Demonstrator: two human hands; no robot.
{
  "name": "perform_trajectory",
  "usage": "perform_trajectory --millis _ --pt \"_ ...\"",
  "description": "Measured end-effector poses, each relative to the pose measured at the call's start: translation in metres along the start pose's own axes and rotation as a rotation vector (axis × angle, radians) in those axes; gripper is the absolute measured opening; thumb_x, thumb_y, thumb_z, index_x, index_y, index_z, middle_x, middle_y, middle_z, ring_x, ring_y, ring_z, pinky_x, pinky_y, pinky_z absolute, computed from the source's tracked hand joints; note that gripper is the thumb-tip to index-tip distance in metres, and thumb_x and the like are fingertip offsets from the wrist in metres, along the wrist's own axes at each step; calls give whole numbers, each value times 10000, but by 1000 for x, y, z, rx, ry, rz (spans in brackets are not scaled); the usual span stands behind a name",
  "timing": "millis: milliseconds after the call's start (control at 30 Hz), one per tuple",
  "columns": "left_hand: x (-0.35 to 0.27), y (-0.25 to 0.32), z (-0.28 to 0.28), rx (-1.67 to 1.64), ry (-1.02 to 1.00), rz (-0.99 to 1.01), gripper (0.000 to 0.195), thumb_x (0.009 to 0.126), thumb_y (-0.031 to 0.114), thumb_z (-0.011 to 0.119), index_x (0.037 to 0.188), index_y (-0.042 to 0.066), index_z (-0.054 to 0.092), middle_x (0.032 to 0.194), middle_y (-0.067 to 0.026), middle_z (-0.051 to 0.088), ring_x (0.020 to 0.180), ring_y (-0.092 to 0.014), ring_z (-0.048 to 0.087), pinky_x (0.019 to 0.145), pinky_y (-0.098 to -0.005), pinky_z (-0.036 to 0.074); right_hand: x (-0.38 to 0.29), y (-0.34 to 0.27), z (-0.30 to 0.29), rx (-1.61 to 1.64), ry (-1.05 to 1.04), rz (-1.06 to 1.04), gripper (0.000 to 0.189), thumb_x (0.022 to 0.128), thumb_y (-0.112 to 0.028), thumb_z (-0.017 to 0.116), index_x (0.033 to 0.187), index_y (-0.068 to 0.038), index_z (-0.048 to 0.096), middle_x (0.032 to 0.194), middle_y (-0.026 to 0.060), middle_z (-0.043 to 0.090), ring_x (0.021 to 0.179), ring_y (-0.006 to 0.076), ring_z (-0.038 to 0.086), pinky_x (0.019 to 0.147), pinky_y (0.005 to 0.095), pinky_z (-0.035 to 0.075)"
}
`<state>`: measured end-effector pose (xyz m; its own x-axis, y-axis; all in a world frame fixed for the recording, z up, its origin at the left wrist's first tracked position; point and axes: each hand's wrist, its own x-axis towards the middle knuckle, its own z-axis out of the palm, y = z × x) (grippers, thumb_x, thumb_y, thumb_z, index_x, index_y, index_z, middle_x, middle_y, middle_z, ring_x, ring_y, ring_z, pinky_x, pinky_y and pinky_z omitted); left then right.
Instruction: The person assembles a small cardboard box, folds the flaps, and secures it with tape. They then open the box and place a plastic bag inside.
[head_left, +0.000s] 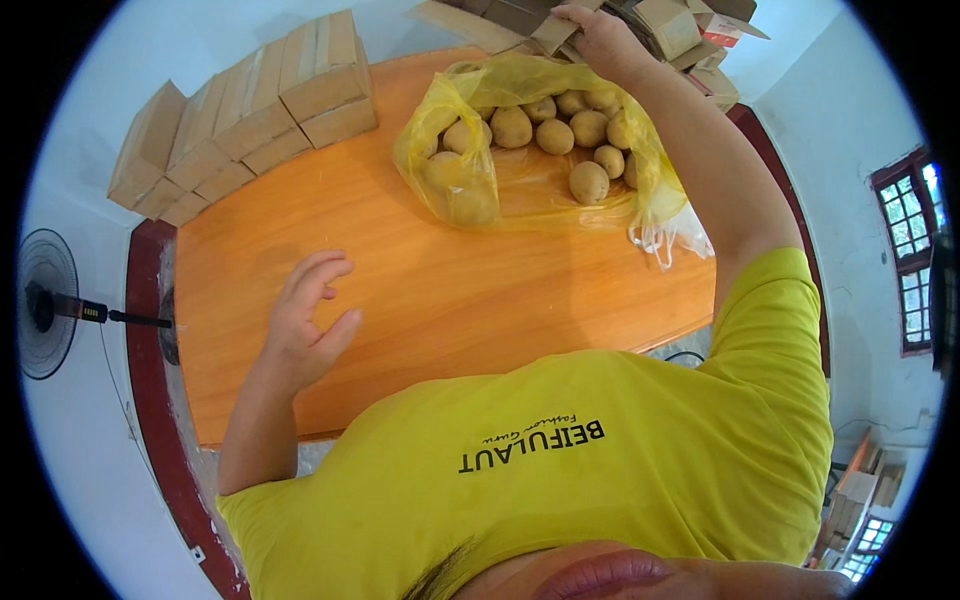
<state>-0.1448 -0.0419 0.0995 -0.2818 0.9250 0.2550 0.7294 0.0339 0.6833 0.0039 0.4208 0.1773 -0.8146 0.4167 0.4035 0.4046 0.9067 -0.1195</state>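
Note:
My left hand (309, 319) hovers over the left part of the wooden table (420, 307), fingers curled apart and holding nothing. At the far edge, my right hand (609, 43) grips a flap of an open cardboard box (556, 33). The box's inside is mostly cut off by the top of the view. Below my right forearm, a yellow plastic bag (459, 202) lies wide open on the table. Several potatoes (554, 137) rest inside it, some seen only through the thin film. White plastic bags (686, 229) lie beside its right side, partly behind my arm.
Closed cardboard boxes (251, 120) stand stacked in a row along the table's back left. More open cartons (667, 30) are piled at the back right. A fan (49, 304) stands left of the table. A barred window (905, 247) is in the right wall.

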Motion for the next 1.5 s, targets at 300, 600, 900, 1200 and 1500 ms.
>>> perform_trajectory --millis 300,600,900,1200,1500 --pt "-5 19 4 21 40 153 453 793 5 659 1233 10 554 1320 -184 518 1178 -285 537 887 -360 494 -80 -64 -54 183 59 -245 373 854 -78 625 1218 -160 615 1096 162 661 983 348 641 821 414 530" --pt "-19 72 12 267 209 563 445 703 113 771 1115 61 610 1246 -181 558 1111 -366 566 930 -461 468 -205 -104 -87 292 -42 -435 518 720 71 690 1193 -125 608 961 163 639 892 373 627 736 421 537" --pt "-51 107 17 631 98 445 517 661 217 796 1132 93 621 1194 -133 583 1088 -327 576 887 -443 476 -238 -113 -39 785 -368 -389 469 787 85 641 1216 -99 598 1118 137 634 1044 290 619 896 352 505" --pt "-46 101 36 482 -165 238 391 737 230 764 1066 64 633 1083 -109 629 963 -324 604 817 -413 496 -256 -68 21 1433 -718 52 446 854 145 492 1233 -64 597 1193 22 624 1170 144 546 1015 293 436" --pt "-22 106 46 274 -331 193 345 797 216 721 1095 68 628 1093 -118 634 981 -327 599 835 -407 497 -255 -42 -16 991 -779 147 531 775 151 451 1243 -50 599 1243 32 604 1205 157 520 1029 310 406"
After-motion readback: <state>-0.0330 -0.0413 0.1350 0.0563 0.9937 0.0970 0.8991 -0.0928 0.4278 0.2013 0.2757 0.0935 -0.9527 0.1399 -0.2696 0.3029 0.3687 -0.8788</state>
